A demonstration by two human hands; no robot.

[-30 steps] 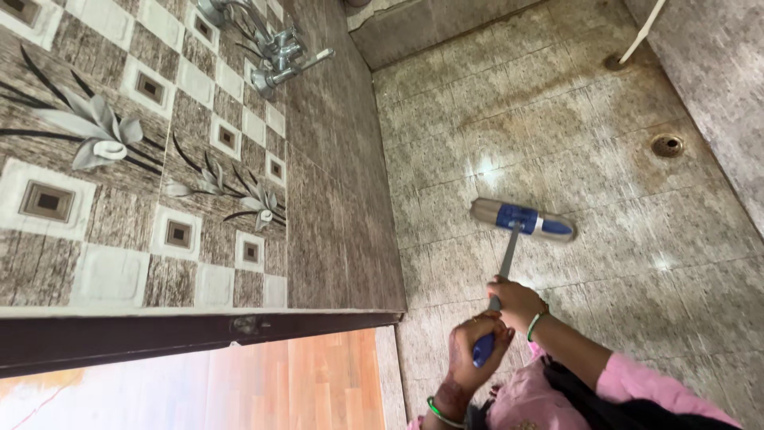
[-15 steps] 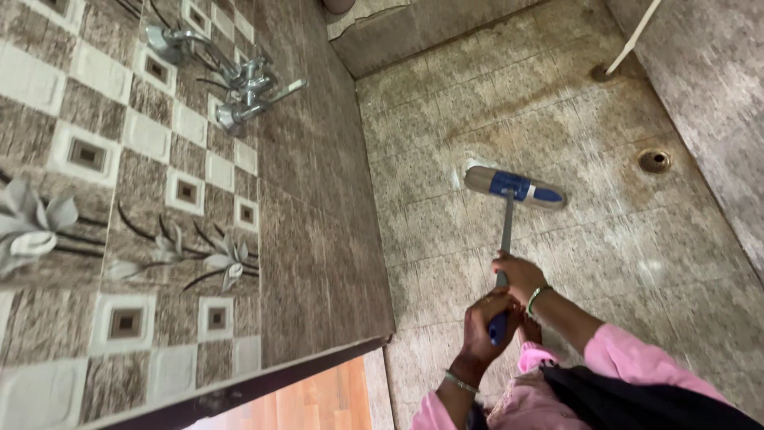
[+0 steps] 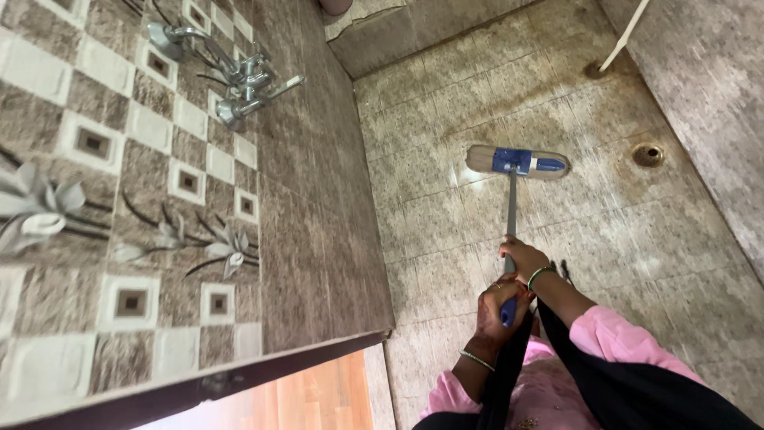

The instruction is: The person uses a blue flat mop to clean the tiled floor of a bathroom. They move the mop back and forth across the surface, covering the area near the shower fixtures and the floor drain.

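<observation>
A flat mop with a blue and grey head (image 3: 517,162) rests on the wet tiled floor (image 3: 637,239). Its grey handle (image 3: 511,211) runs back toward me. My right hand (image 3: 523,258), with a green bangle at the wrist, grips the handle higher up. My left hand (image 3: 499,310) wraps the blue end grip just behind it. Both arms wear pink sleeves, and a black cloth hangs between them.
A patterned tiled wall (image 3: 159,199) fills the left side, with metal taps (image 3: 239,80) sticking out. A round floor drain (image 3: 647,154) lies right of the mop head. A white pipe (image 3: 625,36) meets the floor at the top right. A dark door frame (image 3: 199,390) crosses the bottom left.
The mop head has slid farther away from me across the floor, and both hands have followed it forward. The view has tilted slightly.
</observation>
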